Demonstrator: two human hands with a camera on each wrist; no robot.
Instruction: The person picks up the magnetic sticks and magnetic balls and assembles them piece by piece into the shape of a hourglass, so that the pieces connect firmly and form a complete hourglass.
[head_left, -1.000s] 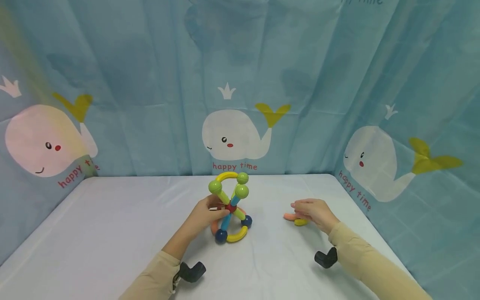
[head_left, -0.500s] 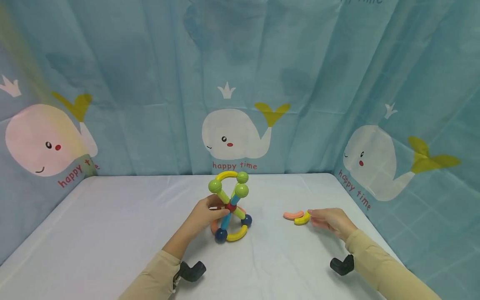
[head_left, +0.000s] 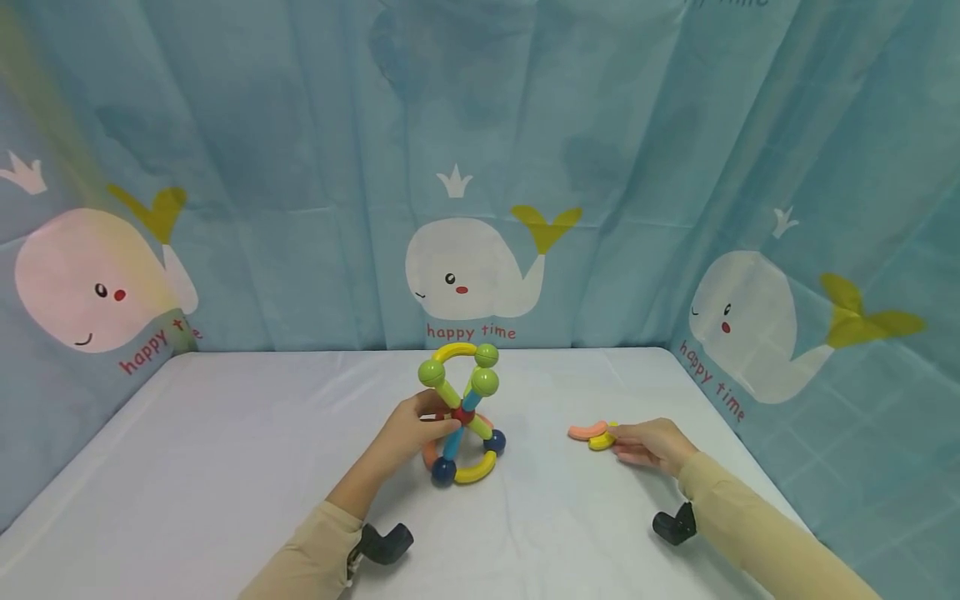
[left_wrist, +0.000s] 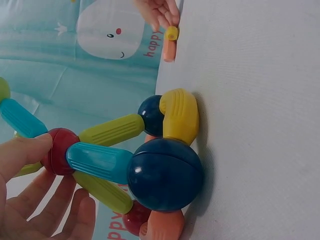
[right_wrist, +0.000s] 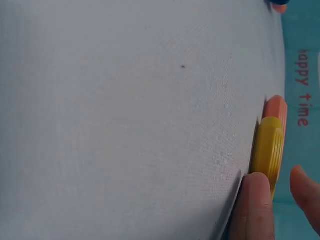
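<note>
In the head view my left hand (head_left: 411, 432) holds a magnetic ball-and-stick structure (head_left: 471, 423) upright on the table. Thumb and fingers pinch its red centre ball (left_wrist: 61, 151), as the left wrist view shows. Green balls (head_left: 485, 382) top it, and dark blue balls (left_wrist: 166, 174) joined by curved sticks form its base. To the right, my right hand (head_left: 651, 442) is at the end of a yellow curved stick (right_wrist: 268, 147). One fingertip is right at that stick, while the other digit stands apart from it. A salmon curved stick (head_left: 587, 432) lies against the yellow one.
A white cloth covers the table (head_left: 247, 467). Behind and beside it hangs a blue curtain (head_left: 300, 208) printed with whales. Black wrist mounts (head_left: 385, 543) stick out below both forearms.
My right hand has drawn back to the right from over the two loose sticks, then shifted slightly left to the yellow one. The left hand and the structure have stayed put.
</note>
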